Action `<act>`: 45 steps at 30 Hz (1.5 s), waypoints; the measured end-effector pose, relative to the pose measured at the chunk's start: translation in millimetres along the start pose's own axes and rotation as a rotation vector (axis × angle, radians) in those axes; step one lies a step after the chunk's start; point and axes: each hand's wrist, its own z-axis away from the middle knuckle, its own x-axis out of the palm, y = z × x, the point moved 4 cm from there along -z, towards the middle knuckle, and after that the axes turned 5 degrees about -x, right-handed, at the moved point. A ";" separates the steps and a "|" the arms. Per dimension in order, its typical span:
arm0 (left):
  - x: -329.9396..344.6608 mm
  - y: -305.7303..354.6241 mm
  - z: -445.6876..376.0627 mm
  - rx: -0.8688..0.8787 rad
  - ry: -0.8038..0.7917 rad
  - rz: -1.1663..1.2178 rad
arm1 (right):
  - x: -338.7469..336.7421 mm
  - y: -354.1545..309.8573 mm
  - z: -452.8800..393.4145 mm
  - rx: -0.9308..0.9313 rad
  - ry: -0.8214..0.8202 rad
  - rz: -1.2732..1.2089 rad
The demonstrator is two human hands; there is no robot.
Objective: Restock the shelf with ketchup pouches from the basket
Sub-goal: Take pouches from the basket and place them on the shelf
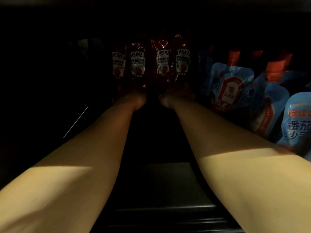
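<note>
Four ketchup pouches (150, 64) stood upright deep in the dark shelf (161, 182), the left hand (130, 96) and right hand (176, 96) apart at their bases, seemingly steadying two each, though shadow hid the fingers.

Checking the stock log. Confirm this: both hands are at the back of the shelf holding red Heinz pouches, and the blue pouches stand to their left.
Wrong side. The head view shows the blue pouches to the right of the Heinz pouches. The rest holds: left hand and right hand are at the pouches' bases.
</note>
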 end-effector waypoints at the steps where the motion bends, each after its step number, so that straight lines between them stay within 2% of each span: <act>1: 0.5 -0.1 -0.4 0.002 -0.015 -0.018 | 0.8 -1.5 -1.2 0.006 0.006 -0.003; 6: -1.1 0.6 3.4 0.019 0.017 -0.075 | 0.7 0.4 -1.5 0.078 0.029 0.032; 9: -5.6 1.8 7.7 -0.033 0.039 -0.078 | -3.3 2.1 -4.2 0.012 0.092 -0.002; 12: -7.3 4.0 7.9 -0.010 0.048 -0.088 | -0.2 -5.2 -7.6 -0.097 0.026 0.040; 18: -4.1 2.8 3.9 0.023 0.027 -0.085 | 1.0 -4.4 -5.0 -0.093 -0.064 0.049; 22: -3.6 -0.6 8.0 0.028 -0.008 -0.095 | 0.9 -5.3 -4.9 -0.083 -0.044 0.025; 24: -8.8 0.5 17.2 0.053 0.054 -0.003 | 1.3 -3.6 -8.4 -0.078 0.009 0.004; 26: -21.0 -2.3 30.0 0.051 0.225 0.171 | 1.6 -2.4 -13.7 -0.059 0.071 -0.070; 28: -32.7 -14.7 47.3 -0.034 0.388 0.378 | 1.8 -2.6 -15.3 -0.050 0.111 -0.135; 31: -42.4 -34.7 73.4 -0.193 0.474 0.643 | -1.9 -3.5 -12.1 -0.044 0.199 -0.221; 35: -51.3 -63.3 110.1 -0.171 0.414 0.698 | -13.0 -6.4 9.9 -0.072 0.305 -0.104; 41: -55.1 -80.9 139.7 -0.015 0.244 0.977 | -23.6 -8.8 75.4 -0.058 0.336 -0.047; 45: -54.7 -74.4 139.9 -0.066 0.248 0.967 | -33.9 1.8 139.6 -0.063 0.448 -0.110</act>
